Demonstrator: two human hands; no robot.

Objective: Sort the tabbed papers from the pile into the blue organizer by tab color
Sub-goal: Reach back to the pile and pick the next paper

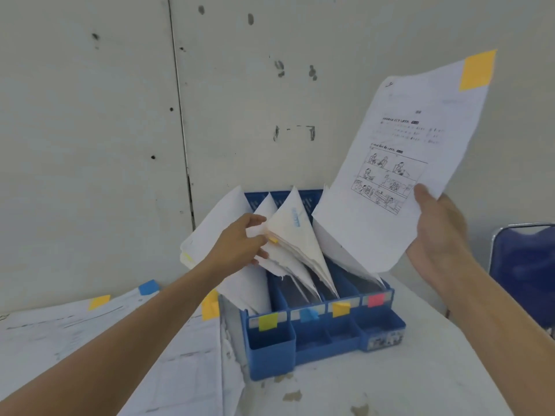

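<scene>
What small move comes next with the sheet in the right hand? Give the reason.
Probably lower the orange-tabbed sheet, held by the right hand, into the third slot from the left, labelled by the orange tab. The left hand is parting the filed papers there.

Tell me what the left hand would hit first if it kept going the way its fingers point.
The left hand points right and away, into the blue organizer. Its fingers already touch the filed papers in the middle slots, so it would likely press into those sheets first, though depth is hard to judge.
</scene>
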